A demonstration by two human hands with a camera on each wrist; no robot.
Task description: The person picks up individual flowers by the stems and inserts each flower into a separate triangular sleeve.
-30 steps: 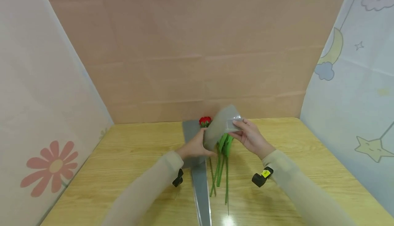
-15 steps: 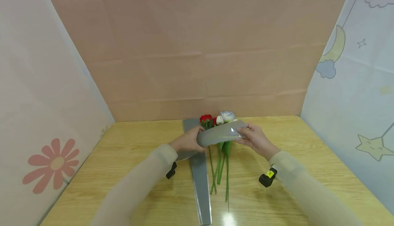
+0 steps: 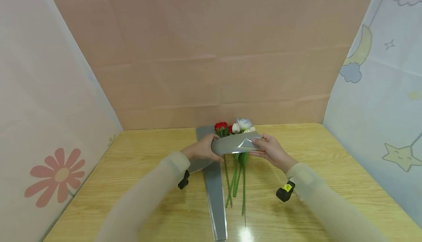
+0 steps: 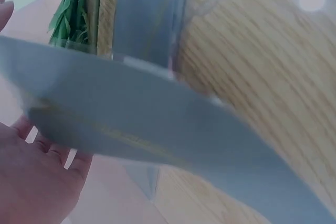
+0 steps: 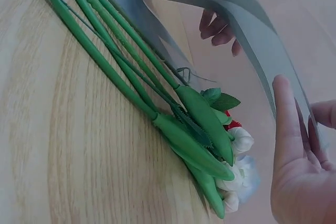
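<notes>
A grey translucent plastic flower sleeve is held up between both hands, bowed in a curve. My left hand grips it near the middle, thumb on one side and fingers on the other. My right hand pinches its right end; in the right wrist view the thumb and fingers lie on either side of the film. Below it lie artificial flowers: a red rose, white blooms and green stems. The sleeve overlaps the upper stems in the head view.
A second grey tapered sleeve lies lengthwise on the wooden table, left of the stems. A brown backdrop stands behind the table. Printed side panels flank it left and right.
The raised sleeve has come down from a steep tilt to nearly level, uncovering the white blooms. The right hand has lowered slightly with its end. Over the last half second little has moved.
</notes>
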